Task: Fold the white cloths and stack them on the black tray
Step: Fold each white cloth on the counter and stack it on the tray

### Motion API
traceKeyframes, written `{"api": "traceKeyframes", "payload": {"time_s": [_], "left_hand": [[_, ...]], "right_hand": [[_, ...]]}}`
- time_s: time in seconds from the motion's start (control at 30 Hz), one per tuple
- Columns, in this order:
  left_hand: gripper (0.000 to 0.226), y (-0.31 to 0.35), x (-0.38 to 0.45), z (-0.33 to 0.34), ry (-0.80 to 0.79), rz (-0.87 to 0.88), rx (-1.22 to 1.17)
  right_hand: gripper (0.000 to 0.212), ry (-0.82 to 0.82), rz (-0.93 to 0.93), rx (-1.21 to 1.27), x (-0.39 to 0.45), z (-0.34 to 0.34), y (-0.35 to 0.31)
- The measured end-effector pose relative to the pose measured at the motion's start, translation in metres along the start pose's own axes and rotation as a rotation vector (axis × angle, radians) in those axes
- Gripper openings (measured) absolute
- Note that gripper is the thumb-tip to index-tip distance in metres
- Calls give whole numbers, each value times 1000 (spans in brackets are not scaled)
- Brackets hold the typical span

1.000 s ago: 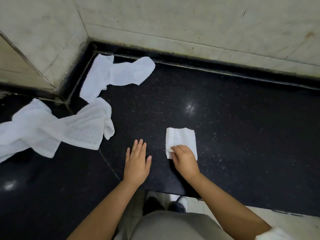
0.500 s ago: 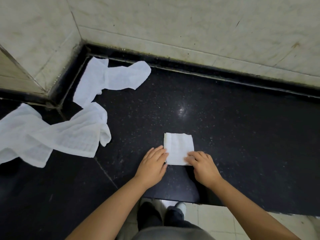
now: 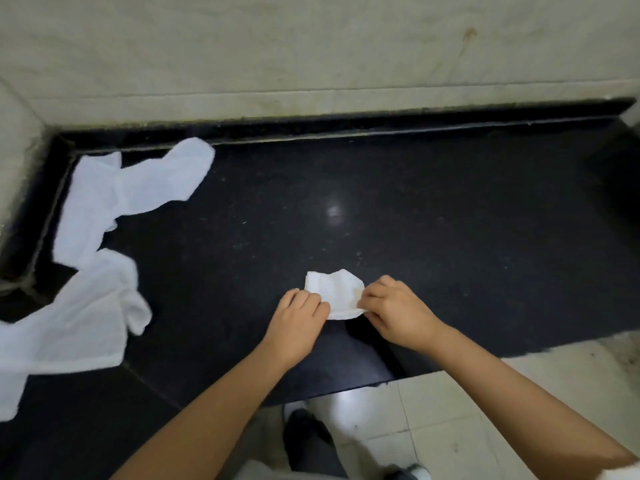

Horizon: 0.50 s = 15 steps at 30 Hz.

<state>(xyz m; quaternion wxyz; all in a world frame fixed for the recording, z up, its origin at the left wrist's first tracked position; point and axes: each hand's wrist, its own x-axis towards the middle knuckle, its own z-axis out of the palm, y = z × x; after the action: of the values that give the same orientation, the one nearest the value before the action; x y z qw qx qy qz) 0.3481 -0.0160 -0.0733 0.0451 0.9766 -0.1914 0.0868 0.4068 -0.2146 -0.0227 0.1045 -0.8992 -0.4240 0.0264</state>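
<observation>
Pinching the small folded cloth (image 3: 334,297) at its left edge with our left hand (image 3: 300,311) and its right with our right hand (image 3: 391,311), fingers clenched on it above the black table (image 3: 433,237), we risk springing the folds open.

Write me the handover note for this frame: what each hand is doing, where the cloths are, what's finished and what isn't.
Left hand: fingers curled on the left edge of the small folded cloth.
Right hand: pinching that cloth's right edge, which is lifted off the black counter.
Two unfolded white cloths lie at the left: one in the far corner, one nearer.
Done: one cloth folded small.
Left: finish it, fold the other two, stack all. No separate tray is distinguishable in view.
</observation>
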Motion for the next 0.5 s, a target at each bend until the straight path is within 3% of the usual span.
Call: {"api": "traceKeyframes", "payload": {"time_s": [0.13, 0.27, 0.4, 0.5], "left_hand": [[8, 43, 53, -20, 136, 262, 0], [5, 145, 125, -44, 134, 481, -83], [15, 276, 184, -67, 34, 559, -207], [27, 371, 221, -81, -140, 530, -201]], "right_hand": [[15, -59, 96, -18, -59, -45, 43], [23, 60, 373, 86, -162, -97, 95], [28, 158, 611, 207, -278, -142, 133], [38, 230, 790, 299, -352, -169, 159]]}}
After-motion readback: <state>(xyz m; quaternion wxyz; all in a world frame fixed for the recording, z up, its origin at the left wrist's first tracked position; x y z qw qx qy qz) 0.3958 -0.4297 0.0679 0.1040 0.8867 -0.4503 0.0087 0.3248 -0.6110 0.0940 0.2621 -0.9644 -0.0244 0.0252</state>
